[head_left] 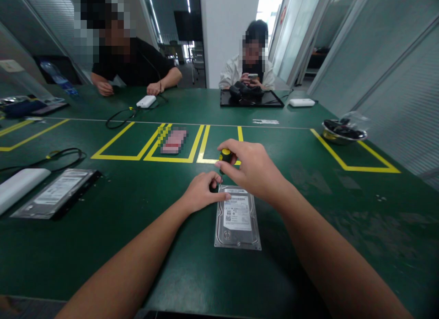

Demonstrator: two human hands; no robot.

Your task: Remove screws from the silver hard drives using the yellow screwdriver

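A silver hard drive (238,218) with a white label lies flat on the green table (192,273) in front of me. My right hand (252,165) is wrapped round a yellow and black screwdriver (225,155), held upright over the drive's far left corner. Its thin shaft points down to that corner. My left hand (204,191) is at the same corner, its thumb lying on the drive's top and its forefinger curled near the shaft. Whether the fingers pinch the shaft or a screw is too small to tell.
Another hard drive (60,193) and a white box (22,186) lie at the left. Yellow tape outlines cross the table, one around a pink object (174,141). A metal bowl (345,131) stands right. Two people sit opposite, near a black tray (252,103).
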